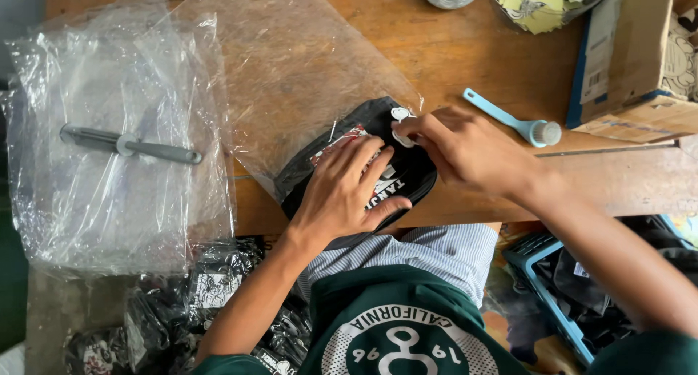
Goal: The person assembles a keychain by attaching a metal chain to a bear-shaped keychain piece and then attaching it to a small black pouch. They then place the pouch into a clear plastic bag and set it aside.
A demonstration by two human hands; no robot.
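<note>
Bag stack: At far left we see a pile of clear plastic bags [109, 157] on the wooden table [451, 48], with a grey bar [131, 145] lying across it as a weight.
Packed pile: Below the table's left end we see bagged dark garments [211, 295] heaped together.
Open bag: One clear bag [291, 77] lies flat at table centre, its mouth towards us; the folded garment is part way inside.
Garment: The folded black garment [403, 175] with a red and white print sits at the table's near edge, touching both hands.
Handling: We judge it soft, light and limp. The film looks slippery, so it is best taken flat by the folded edges.
Left hand: Our left hand [342, 193] lies open, palm down, fingers spread on the garment, gripping nothing.
Right hand: Our right hand [465, 151] is closed in a pinch on a small white tag [400, 115] at the garment's far corner.
Brush: A light blue brush [520, 122] lies just beside the right hand.
Cardboard box: At top right an open box [632, 62] holds printed cloth, mostly out of view.
Blue crate: Below the table on the right, a blue crate [542, 288] holds dark garments.
</note>
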